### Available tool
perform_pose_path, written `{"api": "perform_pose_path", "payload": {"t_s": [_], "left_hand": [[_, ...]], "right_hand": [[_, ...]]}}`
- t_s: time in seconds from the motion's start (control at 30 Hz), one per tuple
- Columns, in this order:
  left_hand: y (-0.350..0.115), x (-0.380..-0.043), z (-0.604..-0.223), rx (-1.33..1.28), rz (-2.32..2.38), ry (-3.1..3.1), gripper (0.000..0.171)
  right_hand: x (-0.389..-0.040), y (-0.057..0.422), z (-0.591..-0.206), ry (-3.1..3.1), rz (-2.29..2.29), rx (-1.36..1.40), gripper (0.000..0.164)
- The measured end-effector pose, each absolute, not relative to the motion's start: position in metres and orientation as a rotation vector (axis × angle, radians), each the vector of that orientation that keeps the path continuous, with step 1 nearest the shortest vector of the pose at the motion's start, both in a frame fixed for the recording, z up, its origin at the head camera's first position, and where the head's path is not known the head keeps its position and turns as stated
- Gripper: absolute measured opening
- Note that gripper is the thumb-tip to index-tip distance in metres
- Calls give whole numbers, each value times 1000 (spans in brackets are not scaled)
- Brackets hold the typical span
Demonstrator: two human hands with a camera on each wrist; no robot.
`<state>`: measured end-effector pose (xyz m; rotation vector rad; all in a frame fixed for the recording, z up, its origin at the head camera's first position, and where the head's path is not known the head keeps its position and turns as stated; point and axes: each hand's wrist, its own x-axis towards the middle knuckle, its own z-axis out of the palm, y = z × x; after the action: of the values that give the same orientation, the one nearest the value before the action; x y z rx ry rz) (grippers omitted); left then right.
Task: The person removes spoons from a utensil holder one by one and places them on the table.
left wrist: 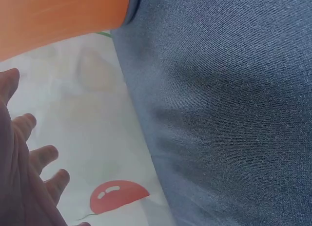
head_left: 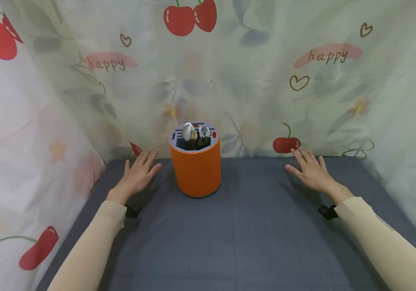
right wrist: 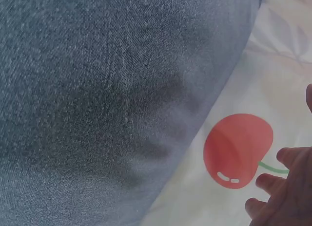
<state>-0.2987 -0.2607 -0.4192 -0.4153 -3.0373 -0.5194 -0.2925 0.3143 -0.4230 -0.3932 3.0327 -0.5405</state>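
An orange cylindrical utensil holder (head_left: 195, 173) with a grey slotted top stands upright near the back of the table. Two utensils with shiny metal heads, one a spoon (head_left: 187, 131), poke out of its opening; their lower parts are hidden inside. To the holder's left, my left hand (head_left: 137, 174) is held over the table with fingers spread, holding nothing. Part of the holder's orange side (left wrist: 58, 16) fills the upper left of the left wrist view. Farther off on the right, my right hand (head_left: 311, 171) also has its fingers spread and holds nothing.
A dark grey cloth covers the table (head_left: 229, 242). Behind it and along both sides hangs a pale curtain (head_left: 211, 81) printed with cherries, hearts and "happy". A thin looped cord (head_left: 358, 149) shows by the table's back right corner.
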Motion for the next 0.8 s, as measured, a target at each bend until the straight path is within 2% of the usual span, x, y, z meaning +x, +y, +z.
{"api": "perform_pose_path", "payload": {"t_s": [0.8], "left_hand": [[-250, -289, -429, -422, -728, -2996, 73]], "right_hand": [[-286, 278, -430, 3005, -771, -462, 85]]}}
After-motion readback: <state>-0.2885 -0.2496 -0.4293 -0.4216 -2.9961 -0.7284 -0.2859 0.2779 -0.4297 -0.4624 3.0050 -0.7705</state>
